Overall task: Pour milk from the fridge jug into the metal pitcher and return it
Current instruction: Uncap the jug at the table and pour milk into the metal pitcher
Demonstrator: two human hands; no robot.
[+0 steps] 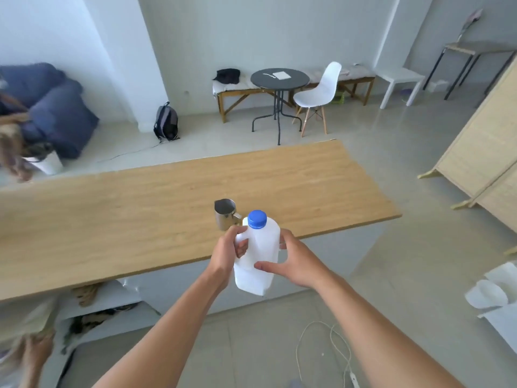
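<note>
A white plastic milk jug (260, 250) with a blue cap (257, 219) is held upright in the air, just in front of the wooden counter's near edge. My left hand (228, 253) grips its left side through the handle. My right hand (293, 261) wraps its right side, thumb across the front. The cap is on. The metal pitcher (224, 213) stands upright on the counter (167, 208) just behind the jug, its lower part hidden by my left hand and the jug.
Shelves with clutter sit under the counter at left. A white cable (335, 348) lies on the floor near my feet. Beyond the counter stand a round black table (279, 78), a white chair (319, 91) and a bench. A wooden panel (481, 152) leans at right. Another person is at far left.
</note>
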